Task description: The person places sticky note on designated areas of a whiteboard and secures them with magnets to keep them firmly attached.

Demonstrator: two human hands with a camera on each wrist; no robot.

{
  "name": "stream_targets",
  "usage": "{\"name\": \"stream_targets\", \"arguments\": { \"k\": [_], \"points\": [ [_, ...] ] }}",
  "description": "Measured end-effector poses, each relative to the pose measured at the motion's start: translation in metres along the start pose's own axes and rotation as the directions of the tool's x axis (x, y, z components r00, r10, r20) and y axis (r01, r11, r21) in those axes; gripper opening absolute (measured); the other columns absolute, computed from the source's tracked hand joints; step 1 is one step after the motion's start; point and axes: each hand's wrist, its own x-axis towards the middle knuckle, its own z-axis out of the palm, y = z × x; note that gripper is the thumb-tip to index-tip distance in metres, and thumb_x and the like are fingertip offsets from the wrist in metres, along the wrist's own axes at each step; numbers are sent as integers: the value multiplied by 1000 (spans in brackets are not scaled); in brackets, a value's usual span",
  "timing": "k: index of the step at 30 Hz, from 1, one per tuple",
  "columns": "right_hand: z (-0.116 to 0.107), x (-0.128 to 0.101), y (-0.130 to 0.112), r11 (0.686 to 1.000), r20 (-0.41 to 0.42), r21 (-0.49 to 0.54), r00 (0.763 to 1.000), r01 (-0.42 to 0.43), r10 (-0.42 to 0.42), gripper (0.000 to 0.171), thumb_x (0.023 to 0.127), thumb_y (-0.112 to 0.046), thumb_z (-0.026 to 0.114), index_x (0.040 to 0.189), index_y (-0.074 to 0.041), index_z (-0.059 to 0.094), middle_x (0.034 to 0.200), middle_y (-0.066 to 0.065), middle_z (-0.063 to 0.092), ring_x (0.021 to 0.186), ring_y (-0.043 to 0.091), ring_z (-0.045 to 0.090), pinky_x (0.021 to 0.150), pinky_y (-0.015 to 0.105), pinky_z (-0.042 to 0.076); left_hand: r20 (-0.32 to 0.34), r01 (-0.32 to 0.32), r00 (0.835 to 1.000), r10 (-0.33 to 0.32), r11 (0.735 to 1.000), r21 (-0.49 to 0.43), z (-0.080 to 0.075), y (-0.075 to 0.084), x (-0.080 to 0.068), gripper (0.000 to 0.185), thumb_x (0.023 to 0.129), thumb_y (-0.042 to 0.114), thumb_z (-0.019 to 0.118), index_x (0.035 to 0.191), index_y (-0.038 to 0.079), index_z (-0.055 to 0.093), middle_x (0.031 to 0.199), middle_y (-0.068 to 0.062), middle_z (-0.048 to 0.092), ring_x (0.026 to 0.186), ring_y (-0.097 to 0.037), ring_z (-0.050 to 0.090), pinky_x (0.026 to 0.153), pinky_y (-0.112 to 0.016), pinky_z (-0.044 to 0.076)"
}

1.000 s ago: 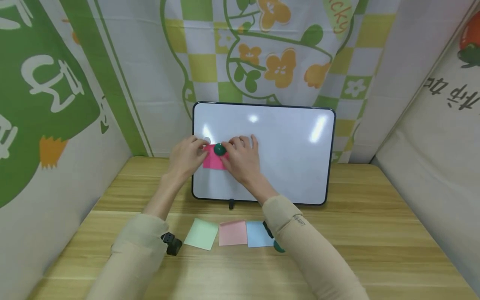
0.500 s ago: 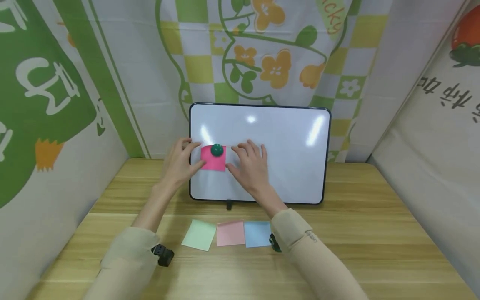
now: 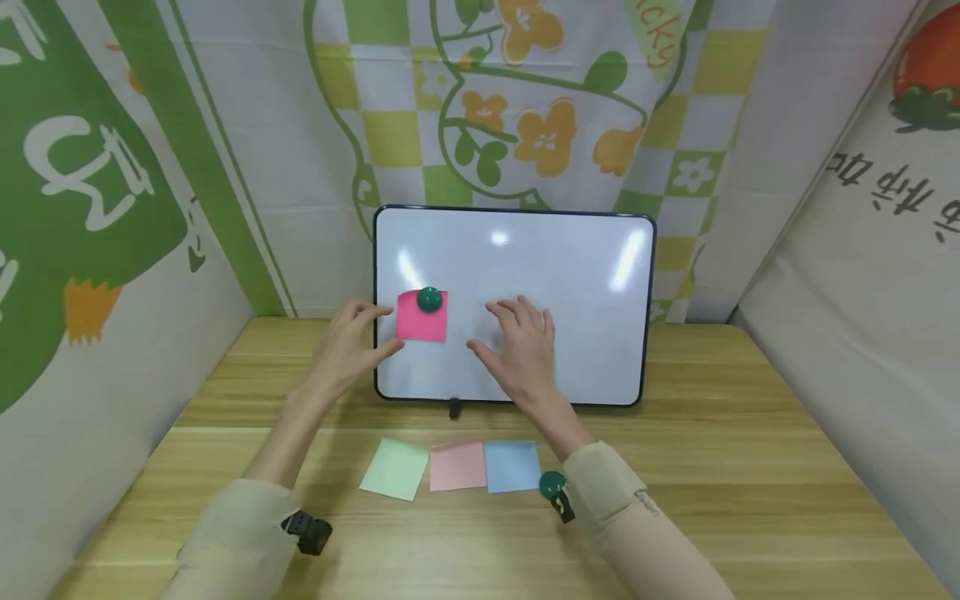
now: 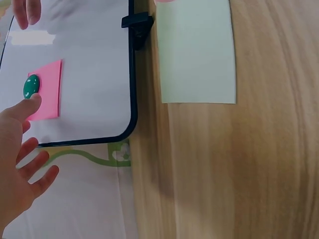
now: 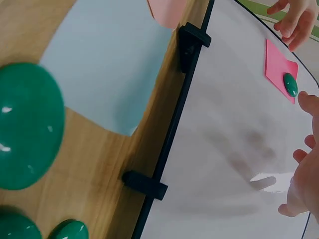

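A bright pink sticky note point(image 3: 422, 325) is on the left part of the whiteboard point(image 3: 577, 333), with a round green magnet point(image 3: 429, 299) over its upper edge. My left hand point(image 3: 345, 346) hovers at the note's left side, thumb and fingers spread, holding nothing. To the note's right, my right hand point(image 3: 525, 354) is held in front of the board with relaxed fingers and nothing in them. The right wrist view shows the same pink note point(image 5: 279, 67) and magnet point(image 5: 290, 84) apart from the right hand point(image 5: 306, 174).
On the wooden table before the board lie a pale green note point(image 3: 395, 469), a light pink note point(image 3: 458, 465) and a blue note point(image 3: 513, 467) in a row. More green magnets point(image 5: 30, 124) sit right of the blue one. Black feet point(image 5: 144, 184) support the board's lower edge.
Both hands have let go of the pink note and magnet and drawn apart, the left one leftward, the right one rightward and down. Note and magnet stay on the board.
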Motion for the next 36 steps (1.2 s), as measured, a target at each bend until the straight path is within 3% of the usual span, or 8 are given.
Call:
{"name": "stream_targets", "arguments": {
  "k": [9, 17, 27, 36],
  "points": [
    [-11, -16, 11, 998, 22, 36, 999, -41, 40, 64, 82, -42, 79, 134, -11, 58, 136, 9, 59, 143, 35, 38, 117, 66, 19, 75, 49, 996, -47, 999, -14, -1, -7, -13, 59, 88, 36, 75, 135, 6, 58, 132, -18, 51, 115, -36, 53, 94, -56, 48],
    [-24, -30, 16, 993, 91, 71, 992, -94, 87, 73, 84, -50, 74, 142, -10, 52, 146, 13, 51, 146, 39, 33, 116, 69, 16, 189, 66, 980, -59, 997, -30, 1, -9, -24, 57, 88, 39, 74, 135, 9, 58, 135, -18, 50, 120, -40, 52, 95, -61, 47],
    [-41, -49, 20, 966, 194, 127, 961, -225, 198, 88, 82, -54, 74, 150, -9, 40, 155, 13, 40, 150, 42, 22, 115, 72, 9, 253, 72, 966, -54, 996, -61, 6, -15, -38, 59, 86, 42, 76, 133, 12, 60, 135, -15, 53, 122, -39, 54, 98, -61, 45],
    [-49, -68, 24, 956, 239, 117, 942, -270, 237, 93, 81, -54, 76, 151, -7, 38, 155, 16, 39, 150, 43, 20, 116, 72, 10, 304, 88, 950, -66, 994, -60, 8, -15, -47, 60, 86, 40, 76, 136, 13, 58, 142, -18, 49, 125, -41, 52, 99, -65, 44]
  ]
}}
